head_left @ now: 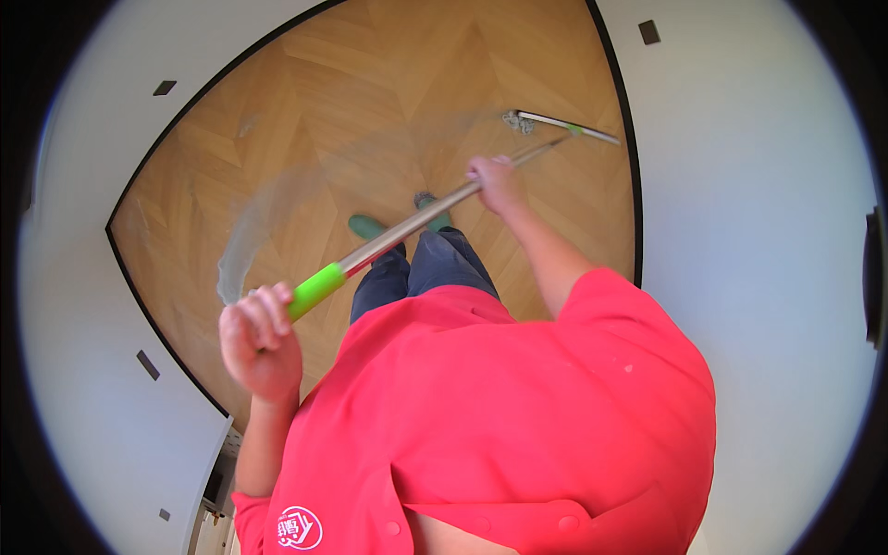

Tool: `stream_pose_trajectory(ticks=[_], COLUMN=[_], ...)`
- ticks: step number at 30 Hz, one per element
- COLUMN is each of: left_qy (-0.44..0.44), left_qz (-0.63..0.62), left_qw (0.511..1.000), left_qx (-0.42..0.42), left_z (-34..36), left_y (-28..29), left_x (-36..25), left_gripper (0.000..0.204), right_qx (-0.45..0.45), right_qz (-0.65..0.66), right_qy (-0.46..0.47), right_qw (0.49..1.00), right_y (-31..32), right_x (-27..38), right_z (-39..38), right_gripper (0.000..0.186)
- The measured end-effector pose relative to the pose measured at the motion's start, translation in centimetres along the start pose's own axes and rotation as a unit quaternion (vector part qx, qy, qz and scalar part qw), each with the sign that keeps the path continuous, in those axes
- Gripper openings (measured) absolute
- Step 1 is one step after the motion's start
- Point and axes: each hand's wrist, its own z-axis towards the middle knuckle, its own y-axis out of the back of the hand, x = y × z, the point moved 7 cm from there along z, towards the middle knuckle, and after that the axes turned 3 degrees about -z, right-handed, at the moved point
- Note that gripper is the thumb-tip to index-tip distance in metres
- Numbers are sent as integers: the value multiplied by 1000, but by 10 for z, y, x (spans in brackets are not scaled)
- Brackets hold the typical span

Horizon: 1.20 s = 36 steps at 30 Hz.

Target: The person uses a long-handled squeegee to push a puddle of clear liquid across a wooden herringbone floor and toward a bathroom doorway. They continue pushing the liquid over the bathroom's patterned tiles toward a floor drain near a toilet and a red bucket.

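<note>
Slanting across my body is a floor squeegee (393, 236) with a long metal pole and a bright green grip. My left hand (262, 342) is closed round the green end at the lower left. Farther up the pole, my right hand (499, 183) grips the metal shaft. At the far right the squeegee's flat, narrow head (566, 126) lies on the wooden floor, close to the right wall. A grey, fluffy clump (518, 121) sits at the left end of that head; its kind is hard to make out.
A herringbone wood floor (361, 83) bears a curved, wet-looking streak (250, 236) to my left. White walls with black skirting (629, 157) close in on both sides. Dark wall plates (650, 32) dot them. My feet in green shoes (367, 226) stand mid-floor. A doorway (217, 481) shows at lower left.
</note>
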Motion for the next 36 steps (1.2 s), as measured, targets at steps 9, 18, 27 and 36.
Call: stream_pose_trajectory(ticks=[9, 18, 27, 36], left_qy=[-93, -123, -138, -184], left_qz=[66, 74, 127, 302], left_qw=[838, 888, 958, 927], left_qx=[533, 436, 218, 126], left_z=[4, -21, -117, -282], left_y=[-177, -106, 84, 261], left_x=[91, 54, -124, -277], left_gripper=[27, 25, 36, 33], right_qx=[-56, 56, 87, 162], right_qz=[71, -24, 86, 126], right_qy=[-83, -12, 168, 293], right_qw=[992, 998, 978, 934], right_y=[104, 65, -73, -213], right_x=[-121, -59, 220, 506], right_z=[-65, -35, -26, -111], right_gripper=[18, 9, 11, 17])
